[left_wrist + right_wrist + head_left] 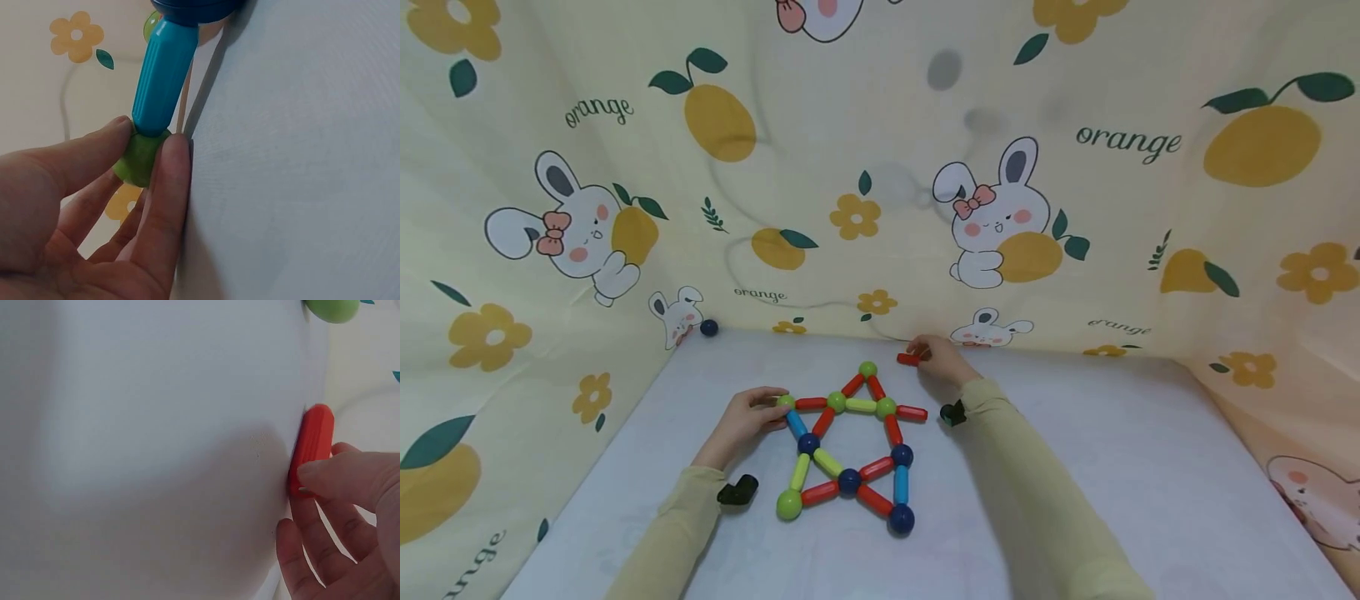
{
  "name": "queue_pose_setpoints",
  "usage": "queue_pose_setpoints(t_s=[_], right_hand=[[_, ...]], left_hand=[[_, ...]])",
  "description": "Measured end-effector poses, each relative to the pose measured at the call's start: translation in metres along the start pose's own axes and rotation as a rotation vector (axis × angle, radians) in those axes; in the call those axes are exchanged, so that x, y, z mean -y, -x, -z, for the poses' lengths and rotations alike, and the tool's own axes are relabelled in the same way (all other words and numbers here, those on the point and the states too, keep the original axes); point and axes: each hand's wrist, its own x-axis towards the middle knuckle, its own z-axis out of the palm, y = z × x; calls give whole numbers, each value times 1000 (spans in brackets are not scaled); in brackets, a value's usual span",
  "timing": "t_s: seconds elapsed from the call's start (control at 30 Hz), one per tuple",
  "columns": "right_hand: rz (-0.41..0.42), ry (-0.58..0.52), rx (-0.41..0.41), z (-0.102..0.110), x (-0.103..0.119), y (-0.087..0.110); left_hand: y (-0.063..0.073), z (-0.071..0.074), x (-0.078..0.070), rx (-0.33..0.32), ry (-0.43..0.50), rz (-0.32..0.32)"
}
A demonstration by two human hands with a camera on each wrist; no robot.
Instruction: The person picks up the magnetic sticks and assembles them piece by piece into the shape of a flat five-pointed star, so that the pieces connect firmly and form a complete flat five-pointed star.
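Observation:
A star-like figure of coloured rods and balls lies flat on the white table (1000,533). At its upper left corner my left hand (754,417) pinches a green ball (139,159) between thumb and fingers. A blue rod (164,78) runs from that ball to a dark blue ball (808,443). Beyond the figure's upper right, my right hand (942,358) holds a loose red rod (314,447) by one end, thumb on top and fingers beneath. Nearest to it in the figure are the green top ball (868,368) and a red rod (913,413) jutting out rightward.
A single dark blue ball (709,327) sits at the back left corner of the table. Behind the table hangs a cloth (820,108) printed with rabbits and oranges. Each wrist carries a small black camera, such as the left one (738,490).

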Motion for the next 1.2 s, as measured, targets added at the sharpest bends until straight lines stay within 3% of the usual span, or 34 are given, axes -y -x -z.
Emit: queue_pose_setpoints(t_s=[0.17,0.43,0.63,0.8,1.0,1.2], right_hand=[[-9,-1,40,2,-2,9],[80,22,62,13,-6,25],[265,8,60,28,3,58],[378,14,120,27,10,98],[404,24,207,13,17,132],[365,65,212,1,20,140]], left_hand=[[1,0,2,11,7,-8],[0,-2,0,23,-7,-7],[1,1,-1,24,-7,-10],[3,3,-2,23,-25,2],[5,3,-5,24,-41,-4],[4,0,-6,22,-41,0]])
